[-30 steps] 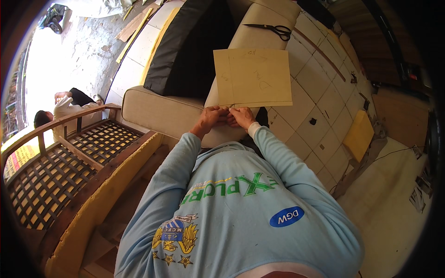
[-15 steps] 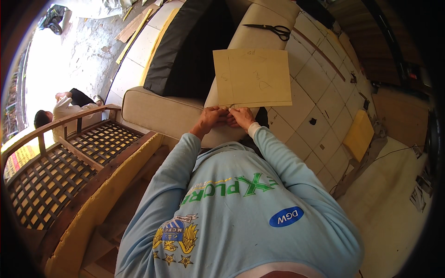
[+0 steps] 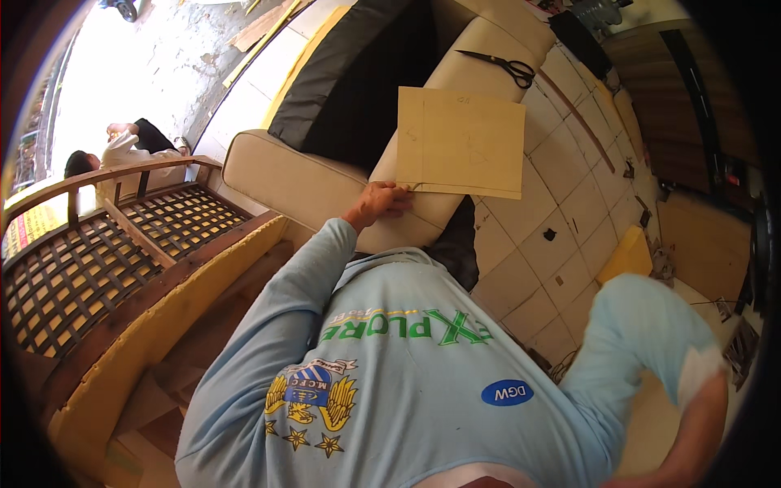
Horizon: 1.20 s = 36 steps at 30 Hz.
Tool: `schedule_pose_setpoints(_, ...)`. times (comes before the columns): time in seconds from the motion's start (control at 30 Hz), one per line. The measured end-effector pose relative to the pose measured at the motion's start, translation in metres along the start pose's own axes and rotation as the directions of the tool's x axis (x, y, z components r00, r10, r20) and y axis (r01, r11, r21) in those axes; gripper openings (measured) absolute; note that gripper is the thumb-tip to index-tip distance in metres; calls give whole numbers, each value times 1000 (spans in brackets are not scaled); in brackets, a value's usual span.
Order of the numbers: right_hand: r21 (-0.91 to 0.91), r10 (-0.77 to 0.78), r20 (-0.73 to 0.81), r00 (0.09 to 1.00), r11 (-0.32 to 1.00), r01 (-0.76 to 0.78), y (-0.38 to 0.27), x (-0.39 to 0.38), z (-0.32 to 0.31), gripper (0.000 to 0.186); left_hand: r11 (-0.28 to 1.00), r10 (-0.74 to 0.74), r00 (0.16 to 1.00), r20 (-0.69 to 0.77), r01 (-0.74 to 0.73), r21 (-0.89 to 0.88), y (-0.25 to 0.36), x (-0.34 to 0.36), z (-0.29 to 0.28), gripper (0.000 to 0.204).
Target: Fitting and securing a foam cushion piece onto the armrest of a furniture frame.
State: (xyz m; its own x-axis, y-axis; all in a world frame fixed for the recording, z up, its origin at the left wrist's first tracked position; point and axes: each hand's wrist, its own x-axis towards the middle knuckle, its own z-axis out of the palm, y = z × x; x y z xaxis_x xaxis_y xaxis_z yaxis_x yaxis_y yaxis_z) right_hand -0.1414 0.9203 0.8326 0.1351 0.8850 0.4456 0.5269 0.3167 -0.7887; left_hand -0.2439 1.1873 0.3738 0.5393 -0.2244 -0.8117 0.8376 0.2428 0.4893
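My left hand (image 3: 382, 203) is closed at the lower left corner of a pale yellow sheet (image 3: 460, 138) with pencil lines, its fingertips on that edge. The sheet lies on a beige upholstered cushion or arm (image 3: 464, 85). Black scissors (image 3: 512, 69) rest above it on the same upholstery. A black padded piece (image 3: 317, 106) lies to the left. My right hand (image 3: 679, 468) is down at the lower right edge of the view, mostly cut off, with its fingers hidden.
A wooden frame with woven webbing (image 3: 89, 293) stands at left, behind which a person (image 3: 130, 167) sits near the bright doorway. Tiled floor (image 3: 537, 268) at right holds scraps, a wooden strip and a yellow slab (image 3: 626, 252). Dark boards (image 3: 683, 106) stand at the far right.
My right hand has left the sheet and swung down to the lower right edge. My left hand stays at the sheet's corner. The view has shifted slightly.
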Motion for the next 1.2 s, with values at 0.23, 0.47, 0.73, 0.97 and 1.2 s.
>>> schedule_pose_setpoints(0.23,-216,47,383,923,976,40,-7,38,17,16,1000,-7,1000,3,7,-13,-3,0,1,41)
schedule_pose_setpoints(0.47,-223,49,438,898,973,56,-7,44,18,14,1000,2,999,-44,-1,9,-2,-1,0,39)
schedule_pose_setpoints(0.73,-213,37,447,894,975,66,-6,43,14,11,1000,-18,999,30,18,-5,0,-1,0,42)
schedule_pose_setpoints(0.97,-203,49,451,891,978,49,-2,47,17,9,1000,-22,1000,-13,22,-10,-1,-2,-1,42)
schedule_pose_setpoints(1.2,-81,96,266,959,994,-77,-5,32,0,8,992,-4,1000,-7,5,126,12,9,-22,35)
